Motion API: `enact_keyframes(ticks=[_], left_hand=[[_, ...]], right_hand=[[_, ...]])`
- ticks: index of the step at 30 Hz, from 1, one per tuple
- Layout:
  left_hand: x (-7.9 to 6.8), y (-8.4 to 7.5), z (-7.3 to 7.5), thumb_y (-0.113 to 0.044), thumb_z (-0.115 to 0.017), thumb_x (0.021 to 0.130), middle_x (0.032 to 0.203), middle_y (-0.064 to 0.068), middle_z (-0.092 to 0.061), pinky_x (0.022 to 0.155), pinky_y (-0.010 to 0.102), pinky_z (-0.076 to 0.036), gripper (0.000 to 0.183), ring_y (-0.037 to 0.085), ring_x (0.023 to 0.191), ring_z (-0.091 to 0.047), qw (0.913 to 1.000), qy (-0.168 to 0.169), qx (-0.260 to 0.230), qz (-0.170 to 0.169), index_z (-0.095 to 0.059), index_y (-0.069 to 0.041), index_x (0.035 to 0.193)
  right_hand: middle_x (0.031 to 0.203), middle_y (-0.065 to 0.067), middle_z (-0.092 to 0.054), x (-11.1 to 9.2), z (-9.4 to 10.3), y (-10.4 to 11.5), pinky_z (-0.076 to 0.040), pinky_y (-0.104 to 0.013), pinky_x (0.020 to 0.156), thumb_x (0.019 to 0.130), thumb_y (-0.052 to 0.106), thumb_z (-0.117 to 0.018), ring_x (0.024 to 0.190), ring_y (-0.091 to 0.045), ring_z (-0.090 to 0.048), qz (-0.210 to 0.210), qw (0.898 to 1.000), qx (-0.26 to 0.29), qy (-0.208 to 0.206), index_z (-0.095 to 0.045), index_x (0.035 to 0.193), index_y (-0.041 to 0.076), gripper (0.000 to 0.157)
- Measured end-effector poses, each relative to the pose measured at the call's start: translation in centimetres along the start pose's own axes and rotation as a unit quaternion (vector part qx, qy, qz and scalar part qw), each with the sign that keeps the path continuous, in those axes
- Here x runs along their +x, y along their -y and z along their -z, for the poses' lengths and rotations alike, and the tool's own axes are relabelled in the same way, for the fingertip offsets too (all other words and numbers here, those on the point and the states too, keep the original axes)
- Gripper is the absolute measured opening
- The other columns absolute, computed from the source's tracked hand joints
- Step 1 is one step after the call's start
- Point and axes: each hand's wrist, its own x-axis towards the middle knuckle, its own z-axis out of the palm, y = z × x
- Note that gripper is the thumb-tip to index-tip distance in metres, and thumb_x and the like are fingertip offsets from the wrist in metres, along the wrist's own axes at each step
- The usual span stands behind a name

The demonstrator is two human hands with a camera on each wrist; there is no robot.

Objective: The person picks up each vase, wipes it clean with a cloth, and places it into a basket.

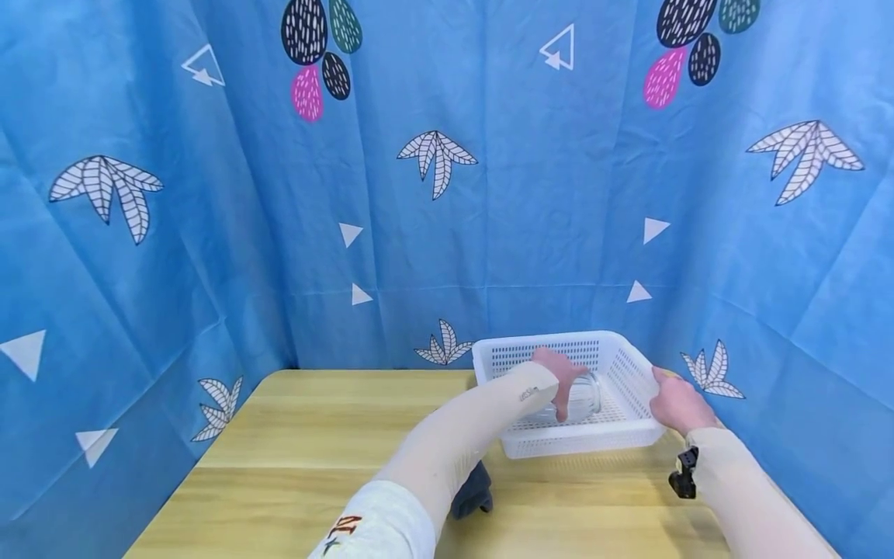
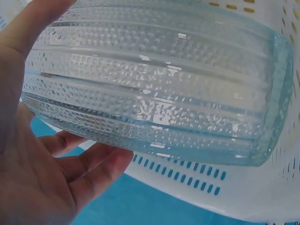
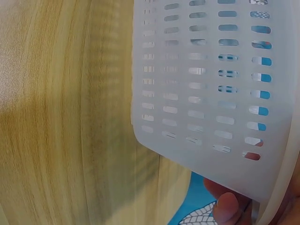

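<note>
A white perforated plastic basket (image 1: 531,446) stands at the back right of the wooden table. Inside it, a clear glass vessel (image 1: 590,392) lies on its side; vertical ribs and a dotted texture cover its wall. My left hand (image 1: 564,376) reaches into the basket and grips this vessel (image 2: 154,89), with the thumb on one side and the fingers curled under the other in the left wrist view. With my right hand (image 1: 680,401) I hold the basket's right rim, fingertips (image 3: 226,208) showing beneath the edge in the right wrist view.
A dark cloth-like item (image 1: 473,493) lies on the wooden table (image 1: 307,435), partly covered by my left forearm. Blue patterned curtains (image 1: 433,248) hang close around the table's back and sides. A small black device (image 1: 684,472) sits on my right wrist.
</note>
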Motion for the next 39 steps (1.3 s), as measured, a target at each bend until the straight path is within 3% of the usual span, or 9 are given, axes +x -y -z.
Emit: enact_keyframes(ticks=[6, 13, 18, 22, 25, 29, 32, 36, 39], left_hand=[[-0.2, 0.8, 0.2, -0.064, -0.091, 0.054, 0.122, -0.016, -0.065, 0.095, 0.027, -0.044, 0.118, 0.004, 0.105, -0.058, 0.9969, 0.031, -0.072, 0.008, -0.026, -0.053, 0.153], [-1.4, 2.2, 3.6, -0.070, -0.081, 0.066, 0.145, -0.013, -0.055, 0.099, 0.025, -0.047, 0.119, 0.005, 0.122, -0.057, 0.9860, 0.086, -0.141, 0.020, -0.012, -0.045, 0.160], [-1.7, 2.7, 7.0, -0.072, -0.067, 0.081, 0.154, -0.016, -0.045, 0.109, 0.027, -0.042, 0.095, 0.005, 0.137, -0.047, 0.9833, 0.074, -0.164, 0.031, -0.026, -0.037, 0.158], [-1.9, 2.8, 8.5, -0.066, -0.063, 0.088, 0.146, -0.017, -0.052, 0.103, 0.028, -0.045, 0.074, 0.004, 0.130, -0.052, 0.9829, 0.058, -0.173, 0.025, -0.041, -0.036, 0.151], [-2.8, 3.1, 9.1, -0.064, -0.062, 0.090, 0.143, -0.019, -0.053, 0.103, 0.029, -0.045, 0.067, 0.003, 0.127, -0.053, 0.9811, 0.051, -0.186, 0.019, -0.043, -0.038, 0.149], [-5.3, 3.9, 9.8, -0.062, -0.060, 0.092, 0.145, -0.017, -0.052, 0.105, 0.031, -0.044, 0.066, 0.005, 0.128, -0.052, 0.9769, 0.015, -0.213, 0.009, -0.043, -0.036, 0.150], [-8.0, 4.8, 10.1, -0.057, -0.060, 0.094, 0.143, -0.013, -0.054, 0.104, 0.031, -0.045, 0.063, 0.006, 0.124, -0.054, 0.9714, -0.027, -0.236, 0.003, -0.045, -0.032, 0.149], [-12.0, 6.1, 9.6, -0.052, -0.058, 0.096, 0.143, -0.010, -0.054, 0.104, 0.033, -0.045, 0.059, 0.008, 0.123, -0.053, 0.9624, -0.085, -0.258, 0.005, -0.046, -0.028, 0.148], [-15.1, 7.1, 8.7, -0.051, -0.057, 0.096, 0.148, -0.007, -0.050, 0.107, 0.035, -0.044, 0.061, 0.012, 0.129, -0.050, 0.9497, -0.132, -0.284, 0.010, -0.044, -0.025, 0.150]], right_hand=[[0.145, -0.046, -0.031, 0.5, 0.2, 0.6, -0.046, -0.061, 0.087, 0.088, 0.003, -0.046, 0.109, -0.050, -0.054, 0.013, 1.000, 0.009, 0.004, -0.022, 0.153, -0.011, 0.071], [0.145, -0.046, -0.031, 0.9, 2.1, 0.9, -0.041, -0.067, 0.094, 0.086, 0.003, -0.045, 0.117, -0.057, -0.049, 0.032, 0.999, 0.012, 0.005, -0.018, 0.153, -0.012, 0.074], [0.146, -0.045, -0.031, 0.8, 3.5, 0.3, -0.038, -0.071, 0.096, 0.085, 0.004, -0.046, 0.119, -0.059, -0.046, 0.029, 0.999, 0.011, 0.006, -0.014, 0.154, -0.010, 0.077], [0.147, -0.045, -0.027, 0.0, 4.1, -0.9, -0.037, -0.071, 0.097, 0.087, 0.007, -0.046, 0.122, -0.060, -0.042, 0.022, 0.999, 0.014, 0.021, -0.009, 0.155, -0.010, 0.079], [0.147, -0.046, -0.026, -0.7, 4.2, -1.8, -0.034, -0.072, 0.100, 0.092, 0.013, -0.045, 0.126, -0.063, -0.037, 0.024, 0.999, 0.009, 0.028, -0.009, 0.154, -0.012, 0.075], [0.142, -0.047, -0.034, -1.3, 4.1, -2.7, -0.037, -0.071, 0.097, 0.099, 0.024, -0.043, 0.120, -0.064, -0.042, 0.024, 1.000, 0.002, 0.018, -0.015, 0.152, -0.014, 0.071], [0.137, -0.048, -0.038, -1.6, 3.8, -3.0, -0.039, -0.070, 0.092, 0.101, 0.027, -0.044, 0.114, -0.061, -0.046, 0.021, 1.000, 0.005, -0.003, -0.019, 0.151, -0.015, 0.070], [0.137, -0.048, -0.037, -2.2, 3.2, -2.4, -0.036, -0.073, 0.093, 0.099, 0.025, -0.049, 0.116, -0.063, -0.042, 0.042, 0.998, -0.010, -0.052, -0.029, 0.148, -0.015, 0.066], [0.138, -0.046, -0.038, -2.8, 3.0, -1.1, -0.033, -0.076, 0.095, 0.098, 0.025, -0.054, 0.120, -0.066, -0.039, 0.079, 0.993, -0.031, -0.082, -0.036, 0.147, -0.012, 0.063]])
